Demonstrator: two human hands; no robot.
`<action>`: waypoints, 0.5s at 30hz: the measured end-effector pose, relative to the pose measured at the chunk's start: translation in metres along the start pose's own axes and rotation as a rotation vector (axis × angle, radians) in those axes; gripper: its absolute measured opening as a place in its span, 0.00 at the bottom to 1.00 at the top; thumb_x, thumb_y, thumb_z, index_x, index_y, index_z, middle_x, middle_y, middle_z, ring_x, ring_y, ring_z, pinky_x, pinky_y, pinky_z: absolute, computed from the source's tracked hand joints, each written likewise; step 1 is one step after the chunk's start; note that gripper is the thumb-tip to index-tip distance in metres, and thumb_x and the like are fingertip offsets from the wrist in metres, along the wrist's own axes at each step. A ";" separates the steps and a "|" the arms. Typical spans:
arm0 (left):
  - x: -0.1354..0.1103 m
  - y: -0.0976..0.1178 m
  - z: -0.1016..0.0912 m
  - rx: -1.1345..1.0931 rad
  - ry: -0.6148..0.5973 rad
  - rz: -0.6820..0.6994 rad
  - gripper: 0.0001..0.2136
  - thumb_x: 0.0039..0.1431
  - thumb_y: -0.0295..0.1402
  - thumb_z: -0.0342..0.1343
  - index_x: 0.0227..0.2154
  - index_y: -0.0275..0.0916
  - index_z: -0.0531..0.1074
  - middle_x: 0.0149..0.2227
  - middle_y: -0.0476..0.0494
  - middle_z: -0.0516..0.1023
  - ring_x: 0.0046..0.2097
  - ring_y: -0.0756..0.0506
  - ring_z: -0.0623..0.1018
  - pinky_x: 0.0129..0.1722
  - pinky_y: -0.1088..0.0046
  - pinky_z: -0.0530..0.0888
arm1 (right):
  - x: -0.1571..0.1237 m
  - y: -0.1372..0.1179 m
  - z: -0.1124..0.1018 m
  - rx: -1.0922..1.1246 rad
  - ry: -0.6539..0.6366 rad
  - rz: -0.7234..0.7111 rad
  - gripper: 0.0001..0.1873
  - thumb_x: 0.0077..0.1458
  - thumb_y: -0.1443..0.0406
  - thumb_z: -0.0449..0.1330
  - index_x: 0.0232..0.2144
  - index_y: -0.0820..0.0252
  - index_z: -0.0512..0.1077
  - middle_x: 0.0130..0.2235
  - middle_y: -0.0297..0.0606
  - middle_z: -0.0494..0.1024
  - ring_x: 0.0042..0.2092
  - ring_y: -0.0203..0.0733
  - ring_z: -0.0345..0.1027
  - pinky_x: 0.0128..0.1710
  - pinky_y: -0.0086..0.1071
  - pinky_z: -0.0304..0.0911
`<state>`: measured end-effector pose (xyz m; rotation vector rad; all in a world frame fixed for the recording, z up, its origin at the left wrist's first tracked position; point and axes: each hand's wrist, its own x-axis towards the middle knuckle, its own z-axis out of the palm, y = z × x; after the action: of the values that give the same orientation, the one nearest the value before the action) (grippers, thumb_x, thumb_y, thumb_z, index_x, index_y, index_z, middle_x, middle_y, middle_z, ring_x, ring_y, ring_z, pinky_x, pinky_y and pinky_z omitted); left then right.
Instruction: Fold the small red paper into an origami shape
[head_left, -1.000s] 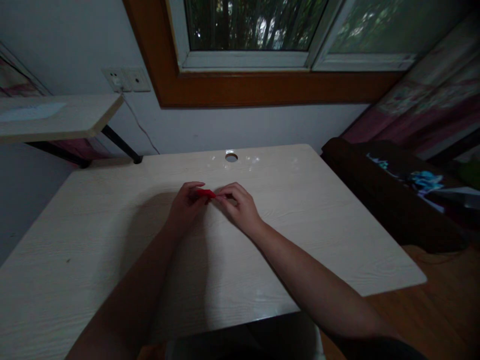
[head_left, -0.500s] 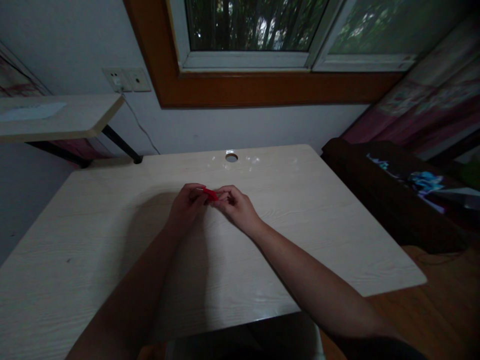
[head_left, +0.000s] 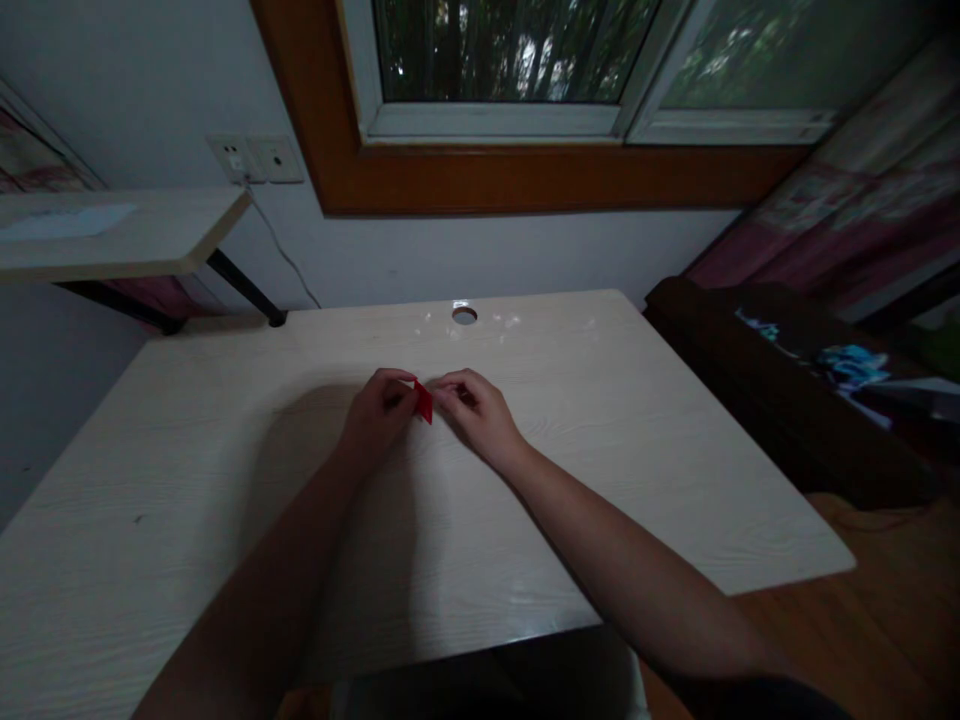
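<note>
A small red folded piece (head_left: 424, 401), which looks like paper, is pinched between the thumb and fingers of my left hand (head_left: 381, 408). It tilts downward, with a pointed lower corner, above the middle of the desk. My right hand (head_left: 474, 408) is just to its right, thumb and fingertips drawn together beside the red edge. Whether those fingertips touch the piece or hold a bit of it, I cannot tell. My left fingers hide part of the red piece.
Both forearms reach over a pale wood-grain desk (head_left: 600, 480) with a round cable hole (head_left: 465, 316) near its back edge. A raised shelf (head_left: 172, 232) on black legs stands at the left. Behind are a wall socket (head_left: 255, 160) and a window; a dark brown piece of furniture (head_left: 720, 370) is at the right.
The red piece has turned from lying crosswise between both hands to hanging tilted from my left fingers. My right fingertips have shifted slightly along its right side.
</note>
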<state>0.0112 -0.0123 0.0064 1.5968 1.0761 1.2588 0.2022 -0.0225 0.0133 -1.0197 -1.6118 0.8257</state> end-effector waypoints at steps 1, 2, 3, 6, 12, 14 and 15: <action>-0.001 0.002 0.000 0.011 -0.013 0.003 0.11 0.59 0.32 0.60 0.44 0.40 0.69 0.28 0.50 0.78 0.30 0.50 0.78 0.33 0.75 0.73 | 0.000 0.000 -0.001 -0.028 -0.013 -0.013 0.07 0.60 0.60 0.62 0.38 0.56 0.76 0.37 0.37 0.77 0.38 0.39 0.72 0.40 0.33 0.67; -0.001 0.003 0.001 0.023 -0.023 0.009 0.12 0.59 0.32 0.59 0.45 0.40 0.68 0.28 0.51 0.77 0.30 0.50 0.78 0.33 0.75 0.73 | 0.001 0.000 -0.001 -0.049 -0.026 -0.025 0.07 0.61 0.60 0.62 0.37 0.56 0.77 0.36 0.37 0.77 0.38 0.39 0.72 0.40 0.33 0.67; -0.001 0.005 0.001 0.036 -0.027 0.018 0.13 0.60 0.31 0.59 0.46 0.40 0.67 0.27 0.52 0.77 0.29 0.51 0.77 0.32 0.75 0.72 | 0.001 -0.001 -0.001 -0.065 -0.037 -0.033 0.07 0.61 0.61 0.61 0.37 0.56 0.77 0.36 0.37 0.77 0.38 0.39 0.72 0.40 0.33 0.66; -0.002 0.006 0.002 0.081 -0.037 0.055 0.15 0.60 0.29 0.58 0.48 0.40 0.65 0.26 0.53 0.75 0.28 0.51 0.76 0.31 0.76 0.71 | 0.000 -0.002 -0.001 -0.087 -0.055 -0.039 0.07 0.61 0.61 0.61 0.36 0.56 0.77 0.35 0.36 0.76 0.37 0.38 0.71 0.38 0.32 0.66; -0.004 0.004 0.002 0.142 -0.098 0.099 0.17 0.59 0.27 0.57 0.50 0.40 0.64 0.26 0.54 0.74 0.28 0.51 0.76 0.31 0.76 0.70 | -0.002 -0.002 0.002 -0.116 -0.110 -0.011 0.06 0.57 0.63 0.63 0.37 0.57 0.77 0.34 0.35 0.77 0.32 0.36 0.70 0.33 0.30 0.65; -0.004 0.004 0.002 0.143 -0.101 0.112 0.16 0.60 0.28 0.56 0.51 0.40 0.64 0.27 0.53 0.74 0.28 0.51 0.75 0.31 0.76 0.70 | -0.002 -0.001 0.003 -0.121 -0.096 -0.003 0.05 0.56 0.65 0.61 0.35 0.58 0.76 0.33 0.35 0.77 0.32 0.36 0.70 0.33 0.30 0.66; -0.004 0.005 0.002 0.142 -0.102 0.119 0.16 0.60 0.28 0.56 0.51 0.40 0.64 0.27 0.53 0.74 0.28 0.51 0.75 0.31 0.76 0.70 | -0.002 0.000 0.003 -0.119 -0.089 -0.002 0.04 0.56 0.66 0.61 0.35 0.58 0.76 0.33 0.35 0.77 0.32 0.36 0.70 0.33 0.30 0.66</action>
<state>0.0137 -0.0180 0.0095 1.8361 1.0386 1.1861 0.1997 -0.0245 0.0120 -1.0778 -1.7542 0.7910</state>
